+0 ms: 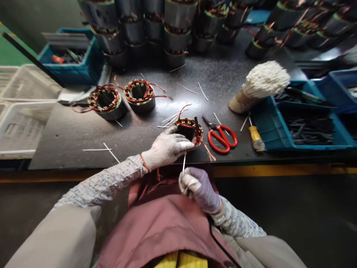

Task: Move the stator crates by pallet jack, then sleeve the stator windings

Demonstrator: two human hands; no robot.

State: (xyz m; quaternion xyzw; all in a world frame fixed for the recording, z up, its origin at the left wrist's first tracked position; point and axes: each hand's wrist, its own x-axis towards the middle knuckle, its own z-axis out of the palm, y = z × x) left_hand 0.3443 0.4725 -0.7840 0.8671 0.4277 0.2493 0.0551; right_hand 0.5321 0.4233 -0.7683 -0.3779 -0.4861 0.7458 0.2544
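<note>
A motor stator with copper windings (pixel 197 131) stands near the table's front edge, with red leads and a short black sleeve at its top. My left hand (pixel 170 146), in a white glove, grips it from the left, fingers across its front rim. Below the table edge, my right hand (pixel 195 186) is closed in a purple and white glove around a white cord (pixel 184 162). That cord runs up to the stator's front, by my left fingertips; its far end is hidden. Red-handled scissors (pixel 221 137) lie just right of the stator, and loose white cords (pixel 173 119) behind it.
Two more stators (pixel 139 97) stand at the back left. Stacked stators (pixel 175 37) line the rear. To the right are a bundle of white cords (pixel 264 82), a yellow-handled tool (pixel 255 136) and a blue bin (pixel 270 128) of black pieces. White crates (pixel 23 126) sit left.
</note>
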